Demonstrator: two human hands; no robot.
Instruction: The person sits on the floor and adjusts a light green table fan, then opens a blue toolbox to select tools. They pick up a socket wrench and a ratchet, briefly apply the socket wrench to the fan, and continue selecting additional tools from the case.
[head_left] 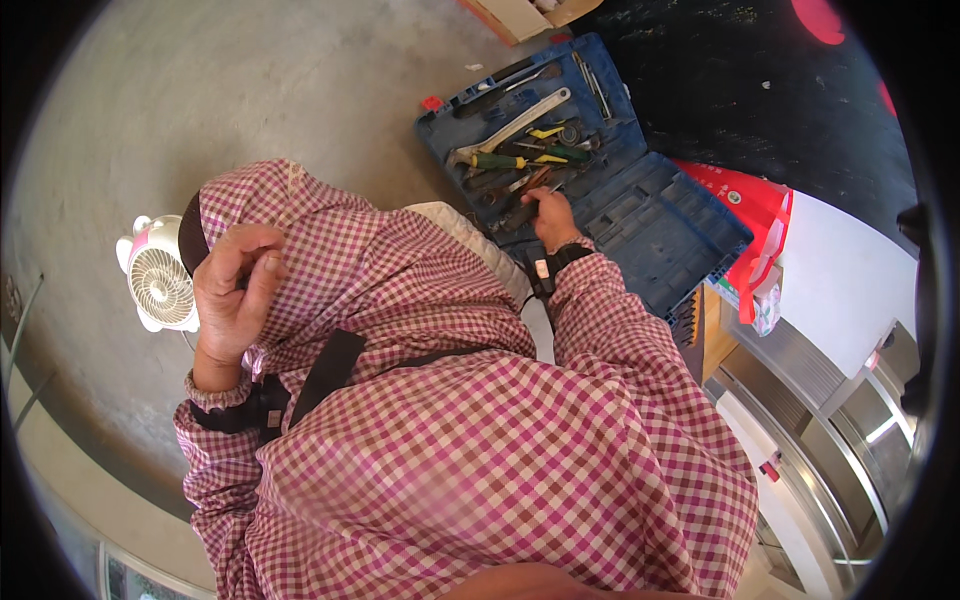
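well left of the blue tool case (660, 240), a white fan (162, 285) stands on the grey floor (330, 100), partly covered by the knee. left of the case too, the left hand (240, 285) is up over the pink checked cloth (345, 240), its grip loosely curled; whether thumb and forefinger meet i cannot tell. inside the case's left half lie a long adjustable wrench (525, 118), a yellow-and-green screwdriver (498, 161) and a jumble of darker tools, many overlapping and hard to make out. just beyond the case, a cardboard box (505, 20) is cut off by the upper edge. the right hand (552, 217) reaches into the case beside a dark tool; its fingertips are partly hidden, so i cannot tell if the grip pinches it. right of the case, a red bag (760, 220) bears pale writing, too small to read, next to a white surface (845, 275).
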